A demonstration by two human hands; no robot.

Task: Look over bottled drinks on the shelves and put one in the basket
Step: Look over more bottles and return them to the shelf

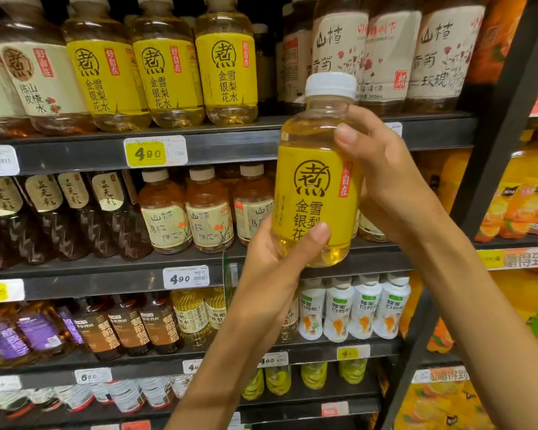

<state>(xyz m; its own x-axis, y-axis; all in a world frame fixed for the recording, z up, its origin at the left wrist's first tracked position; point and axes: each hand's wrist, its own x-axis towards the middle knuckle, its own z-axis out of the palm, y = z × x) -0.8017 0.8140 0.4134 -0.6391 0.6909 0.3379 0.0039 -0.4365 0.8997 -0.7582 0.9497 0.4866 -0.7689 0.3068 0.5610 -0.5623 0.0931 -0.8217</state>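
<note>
Two forearms come up from the bottom edge, both meeting on one bottle (316, 181), held up in front of the shelves (199, 144). Left hand (277, 252) cups the bottle's base from below-left, thumb across the lower label. Right hand (382, 172) wraps the bottle's right side, thumb pressed on the clear shoulder above the label. Both grips are curled round the bottle, neither spread.

Bottle location: off the shelf, in the air, just right of the yellow price tag (146, 153) and slightly below its level. Matching yellow-label bottles (168, 79) sit on the shelf above that tag.

Orientation: long axis close to vertical, slight lean; white cap (330, 84) up, base down, label front facing the camera.

Step looks like inspection before bagging. To do it well: keep the two-point hold, rotate about the long axis to read the back, keep the cap up. Basket not in view, so locate it before releasing either hand.
</note>
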